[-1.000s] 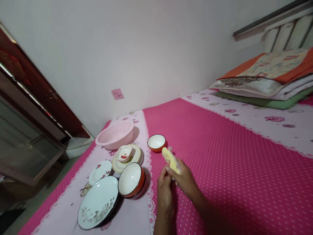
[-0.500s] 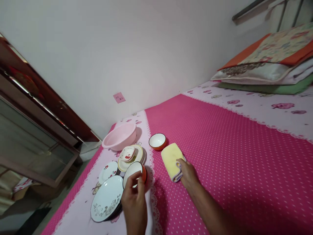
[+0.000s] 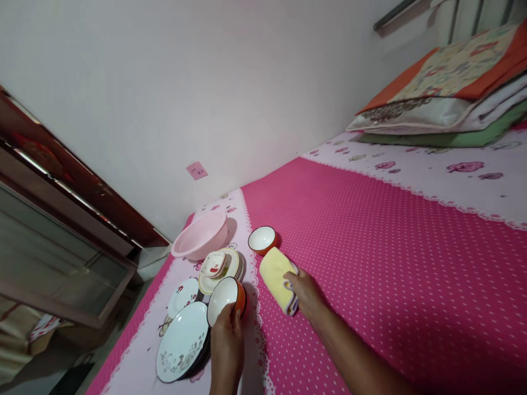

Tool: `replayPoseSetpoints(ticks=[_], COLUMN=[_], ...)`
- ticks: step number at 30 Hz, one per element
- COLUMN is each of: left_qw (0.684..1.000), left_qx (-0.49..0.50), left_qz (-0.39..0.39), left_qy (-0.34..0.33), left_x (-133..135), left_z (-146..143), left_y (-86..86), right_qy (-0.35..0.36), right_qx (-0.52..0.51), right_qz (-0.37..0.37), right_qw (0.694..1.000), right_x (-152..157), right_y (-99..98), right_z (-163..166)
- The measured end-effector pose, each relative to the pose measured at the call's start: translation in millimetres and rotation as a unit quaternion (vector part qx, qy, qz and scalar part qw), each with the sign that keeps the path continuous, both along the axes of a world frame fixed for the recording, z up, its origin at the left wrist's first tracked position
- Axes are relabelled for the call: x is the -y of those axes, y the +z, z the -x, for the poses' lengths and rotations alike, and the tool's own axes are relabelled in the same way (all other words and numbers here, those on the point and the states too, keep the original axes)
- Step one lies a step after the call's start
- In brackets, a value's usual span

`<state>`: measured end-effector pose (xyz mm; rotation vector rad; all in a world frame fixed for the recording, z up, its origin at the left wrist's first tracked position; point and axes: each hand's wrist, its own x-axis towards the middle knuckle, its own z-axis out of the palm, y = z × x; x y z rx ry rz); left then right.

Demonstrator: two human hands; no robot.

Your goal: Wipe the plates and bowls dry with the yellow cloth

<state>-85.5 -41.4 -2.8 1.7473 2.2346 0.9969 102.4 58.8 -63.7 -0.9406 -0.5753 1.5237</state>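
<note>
My left hand grips the near rim of an orange bowl with a white inside; the bowl is tilted. Whether another bowl sits beneath it I cannot tell. My right hand is closed on the side of a folded yellow cloth with a purple edge. Just beyond the cloth stands another orange bowl, also white inside. Left of my left hand lies a stack of large white plates with a grey flower print.
Behind the bowl are yellow-rimmed plates with a small square dish on top. Red-flowered plates and a pink basin stand left. Everything rests on a pink dotted bedspread. Folded bedding is piled at the far right.
My left hand has come down onto the orange bowl's rim and taken hold of it. My right hand has shifted left a little with the yellow cloth.
</note>
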Motion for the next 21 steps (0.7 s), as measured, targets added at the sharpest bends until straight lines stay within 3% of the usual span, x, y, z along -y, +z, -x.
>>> replayPoseSetpoints(ticks=[8, 11, 14, 18, 21], left_qw=[0.998, 0.999, 0.990, 0.937, 0.860], left_qx=[-0.033, 0.019, 0.135, 0.341, 0.505], left_qz=[-0.031, -0.028, -0.042, -0.072, -0.064], left_qy=[0.033, 0.026, 0.012, -0.020, -0.032], left_x=[5.1, 8.7, 15.0, 26.1, 26.2], left_z=[3.6, 6.6, 8.9, -0.6, -18.5], left_y=[2.4, 8.6, 25.8, 62.1, 80.0], right_qy=[0.013, 0.022, 0.024, 0.030, 0.062], right_qx=[0.002, -0.003, -0.013, -0.048, -0.097], right_qz=[0.024, 0.023, 0.024, 0.017, 0.009], right_qw=[1.000, 1.000, 0.999, 0.998, 0.993], right_x=[4.4, 6.5, 6.9, 4.1, 3.4], right_y=[18.6, 20.0, 19.9, 20.0, 25.4], right_z=[0.3, -1.5, -4.2, -8.4, -12.5])
